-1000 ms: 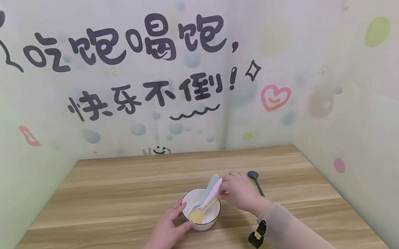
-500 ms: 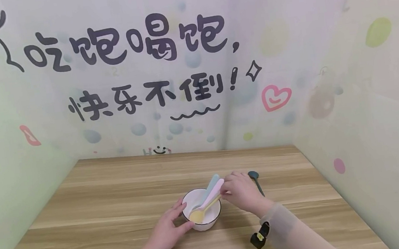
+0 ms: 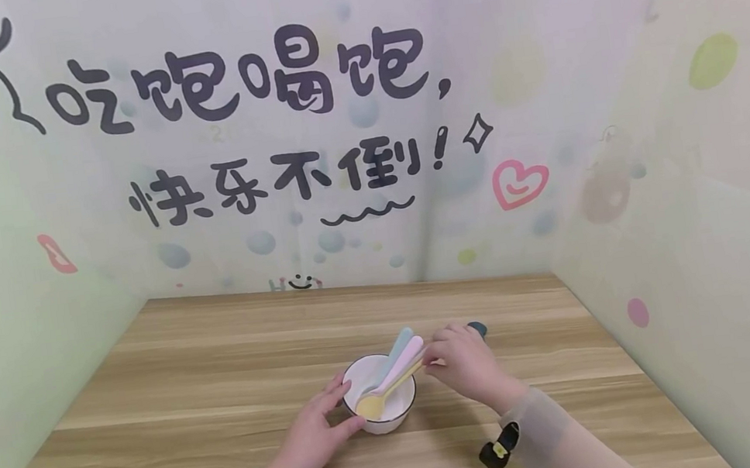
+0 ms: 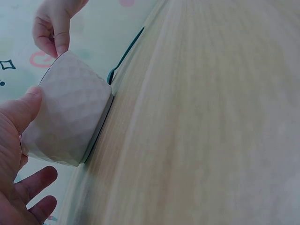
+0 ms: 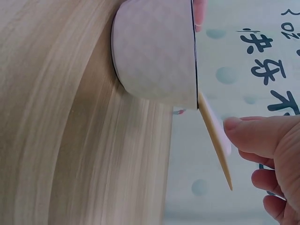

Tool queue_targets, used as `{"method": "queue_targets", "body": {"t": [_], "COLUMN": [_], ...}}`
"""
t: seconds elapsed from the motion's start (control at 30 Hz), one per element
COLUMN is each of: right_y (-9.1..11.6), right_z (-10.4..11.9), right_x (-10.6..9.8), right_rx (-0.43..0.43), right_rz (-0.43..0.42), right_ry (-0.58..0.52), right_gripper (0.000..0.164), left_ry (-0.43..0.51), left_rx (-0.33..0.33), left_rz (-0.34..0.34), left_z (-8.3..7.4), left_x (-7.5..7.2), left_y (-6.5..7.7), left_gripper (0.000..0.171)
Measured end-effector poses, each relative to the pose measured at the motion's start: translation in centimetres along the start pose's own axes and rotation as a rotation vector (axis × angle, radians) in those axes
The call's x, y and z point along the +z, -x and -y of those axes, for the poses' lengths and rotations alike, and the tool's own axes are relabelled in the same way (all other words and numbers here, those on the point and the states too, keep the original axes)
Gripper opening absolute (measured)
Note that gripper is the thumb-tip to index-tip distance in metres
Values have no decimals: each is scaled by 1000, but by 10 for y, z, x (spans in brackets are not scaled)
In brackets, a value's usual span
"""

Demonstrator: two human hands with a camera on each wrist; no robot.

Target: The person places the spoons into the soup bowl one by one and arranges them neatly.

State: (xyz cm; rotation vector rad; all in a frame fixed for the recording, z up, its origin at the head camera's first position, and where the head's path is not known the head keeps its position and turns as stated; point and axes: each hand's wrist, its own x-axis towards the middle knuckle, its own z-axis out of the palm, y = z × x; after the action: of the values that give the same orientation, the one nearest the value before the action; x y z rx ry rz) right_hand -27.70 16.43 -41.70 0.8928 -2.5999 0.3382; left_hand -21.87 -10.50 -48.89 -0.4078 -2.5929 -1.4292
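A white bowl [image 3: 392, 421] with a dark rim stands on the table. A light blue spoon [image 3: 399, 350], a pink spoon [image 3: 404, 360] and a yellow spoon [image 3: 371, 406] lean in it, handles to the right. My left hand [image 3: 316, 430] holds the bowl's left side, thumb and index finger at the rim. Beside the handle ends is my right hand [image 3: 462, 360], fingers loosely bent. In the right wrist view, its thumb [image 5: 243, 133] is apart from the yellow handle [image 5: 216, 138]. A dark green spoon [image 3: 477, 328] lies behind that hand, mostly hidden.
The wood-grain table [image 3: 236, 360] meets a printed back wall [image 3: 245, 265], with side walls left and right. A black band with a small yellow figure [image 3: 500, 450] hangs at my right sleeve. The dark green spoon [image 4: 124, 56] lies past the bowl in the left wrist view.
My right hand has let go of the yellow spoon's handle and shifted slightly right, now covering most of the dark green spoon. The left hand and the bowl have stayed in place.
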Motion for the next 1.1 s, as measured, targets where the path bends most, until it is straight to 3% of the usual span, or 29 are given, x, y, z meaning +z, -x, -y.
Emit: {"method": "queue_targets", "body": {"t": [0.63,1.1], "right_y": [18,32], "right_z": [-18,-29], "right_x": [8,8], "right_rx": [29,191], "right_rz": [-149,-131], "right_ry": [-61,-148], "right_gripper": [19,12], "left_ry": [14,23], "left_rx": [10,-19], "left_rz": [-1,0], "left_z": [-2,-1], "left_x": [-1,-1], "left_y": [1,2], "left_gripper": [66,65]}}
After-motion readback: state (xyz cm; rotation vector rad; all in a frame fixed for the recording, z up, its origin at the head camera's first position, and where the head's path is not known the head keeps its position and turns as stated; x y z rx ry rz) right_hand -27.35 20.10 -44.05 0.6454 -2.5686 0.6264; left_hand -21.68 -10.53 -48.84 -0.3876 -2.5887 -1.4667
